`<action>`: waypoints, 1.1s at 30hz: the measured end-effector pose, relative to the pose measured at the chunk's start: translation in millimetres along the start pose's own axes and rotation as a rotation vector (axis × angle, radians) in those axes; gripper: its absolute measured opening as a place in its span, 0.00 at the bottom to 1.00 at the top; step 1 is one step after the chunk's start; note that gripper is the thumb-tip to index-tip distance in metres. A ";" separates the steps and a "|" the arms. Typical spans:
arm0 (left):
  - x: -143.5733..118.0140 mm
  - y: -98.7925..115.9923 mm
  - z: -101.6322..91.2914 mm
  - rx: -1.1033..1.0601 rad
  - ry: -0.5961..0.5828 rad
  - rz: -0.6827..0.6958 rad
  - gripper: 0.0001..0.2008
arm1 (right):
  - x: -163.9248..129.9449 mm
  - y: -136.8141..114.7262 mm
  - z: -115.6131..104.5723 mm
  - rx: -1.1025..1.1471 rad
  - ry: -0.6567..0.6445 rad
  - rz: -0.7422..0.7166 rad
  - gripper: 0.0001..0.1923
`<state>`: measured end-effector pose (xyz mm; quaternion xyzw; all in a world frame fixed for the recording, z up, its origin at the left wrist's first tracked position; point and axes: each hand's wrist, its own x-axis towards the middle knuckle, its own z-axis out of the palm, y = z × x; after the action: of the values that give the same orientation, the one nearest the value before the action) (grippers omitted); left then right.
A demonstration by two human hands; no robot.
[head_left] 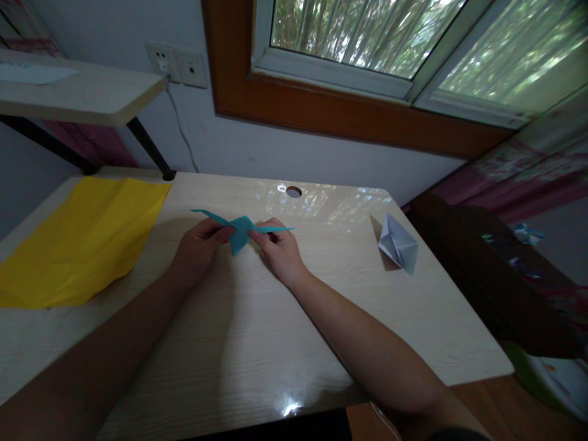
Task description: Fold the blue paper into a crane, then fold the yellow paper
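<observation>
Teal origami point(241, 233) is pinched between left hand point(199, 248) and right hand point(279, 250).

No text, label, brand, number or sign can be read anywhere in this view. The wall sockets point(177, 63) at eleven o'clock show bare white faces without legible markings, and the yellow paper sheet point(78, 242) at nine o'clock is plain. The patterned pink cloth point(528, 171) at three o'clock carries printed shapes too blurred to make out as letters.
</observation>
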<state>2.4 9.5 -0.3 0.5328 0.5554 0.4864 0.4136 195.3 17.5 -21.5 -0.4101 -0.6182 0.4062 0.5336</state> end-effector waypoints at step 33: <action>0.3 -2.2 1.0 -0.038 -0.014 0.022 0.13 | -2.5 -1.9 -0.9 0.011 -0.035 0.064 0.17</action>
<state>2.9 10.0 -2.7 0.5344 0.5370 0.4977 0.4222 196.3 14.6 -20.4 -0.4196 -0.6118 0.4333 0.5117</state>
